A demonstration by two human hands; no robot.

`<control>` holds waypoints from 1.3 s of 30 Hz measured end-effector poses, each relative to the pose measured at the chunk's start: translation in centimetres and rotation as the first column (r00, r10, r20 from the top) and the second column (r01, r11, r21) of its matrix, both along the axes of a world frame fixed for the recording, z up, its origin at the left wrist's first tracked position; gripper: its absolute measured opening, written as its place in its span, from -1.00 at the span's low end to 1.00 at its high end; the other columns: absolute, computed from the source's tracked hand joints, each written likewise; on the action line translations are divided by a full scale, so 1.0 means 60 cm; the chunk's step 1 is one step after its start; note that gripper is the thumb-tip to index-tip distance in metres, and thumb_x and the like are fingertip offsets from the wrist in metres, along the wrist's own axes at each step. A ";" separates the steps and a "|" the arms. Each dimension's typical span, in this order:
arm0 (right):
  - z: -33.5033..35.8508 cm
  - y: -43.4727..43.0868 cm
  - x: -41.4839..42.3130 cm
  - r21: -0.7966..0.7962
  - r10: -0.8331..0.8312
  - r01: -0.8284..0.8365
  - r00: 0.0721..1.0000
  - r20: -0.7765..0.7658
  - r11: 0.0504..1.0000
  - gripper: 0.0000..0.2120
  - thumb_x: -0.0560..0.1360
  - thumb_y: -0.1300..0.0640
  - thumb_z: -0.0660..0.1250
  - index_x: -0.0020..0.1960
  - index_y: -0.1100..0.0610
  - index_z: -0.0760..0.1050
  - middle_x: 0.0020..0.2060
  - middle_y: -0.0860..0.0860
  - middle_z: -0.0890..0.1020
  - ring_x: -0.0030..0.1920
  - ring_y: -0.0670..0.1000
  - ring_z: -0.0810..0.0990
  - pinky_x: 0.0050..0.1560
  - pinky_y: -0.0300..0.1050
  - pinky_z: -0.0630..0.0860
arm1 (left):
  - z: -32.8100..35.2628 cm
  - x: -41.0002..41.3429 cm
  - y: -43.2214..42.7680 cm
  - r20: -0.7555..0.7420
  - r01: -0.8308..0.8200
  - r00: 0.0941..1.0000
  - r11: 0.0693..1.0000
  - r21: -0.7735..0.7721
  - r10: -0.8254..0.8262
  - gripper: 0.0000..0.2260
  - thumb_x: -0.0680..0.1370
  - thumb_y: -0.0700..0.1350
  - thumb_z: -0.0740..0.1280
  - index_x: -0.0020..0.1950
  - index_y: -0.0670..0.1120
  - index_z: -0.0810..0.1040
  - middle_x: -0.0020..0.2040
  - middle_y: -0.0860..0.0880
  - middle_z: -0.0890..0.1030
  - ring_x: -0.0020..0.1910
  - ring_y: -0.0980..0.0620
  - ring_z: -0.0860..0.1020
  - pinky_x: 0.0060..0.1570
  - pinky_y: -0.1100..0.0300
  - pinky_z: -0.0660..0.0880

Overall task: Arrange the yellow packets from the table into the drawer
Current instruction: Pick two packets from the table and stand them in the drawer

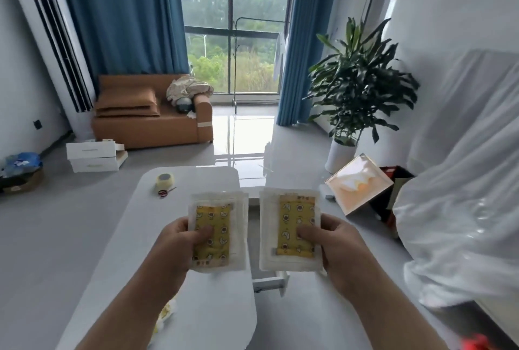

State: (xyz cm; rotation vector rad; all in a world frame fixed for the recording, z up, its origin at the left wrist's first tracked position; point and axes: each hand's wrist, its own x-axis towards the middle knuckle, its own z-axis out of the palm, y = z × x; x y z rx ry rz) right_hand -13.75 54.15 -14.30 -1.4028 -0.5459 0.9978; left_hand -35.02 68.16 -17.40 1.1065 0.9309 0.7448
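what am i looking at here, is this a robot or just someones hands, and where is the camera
No robot here: these are a person's two bare hands. The single picture comes from a camera worn on the person's head, looking forward and down. The left hand holds a yellow packet in clear wrapping, thumb on top. The right hand holds a second yellow packet the same way. Below them is a white table, with a tape roll and scissors at its far end. The white frame beneath the second packet looks like an open drawer, though it is mostly hidden.
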 end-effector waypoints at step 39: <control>-0.038 0.239 0.718 -0.029 -0.278 0.277 0.960 -0.041 0.960 -0.84 0.46 0.37 0.38 0.00 0.22 0.62 -0.08 0.13 0.73 -0.01 0.18 0.69 0.05 0.18 0.59 | -0.044 0.740 0.288 0.055 0.091 0.994 0.995 -0.032 -0.089 -0.82 0.48 -0.39 0.31 0.06 -0.28 0.60 -0.06 -0.27 0.69 -0.15 -0.21 0.68 -0.29 0.05 0.61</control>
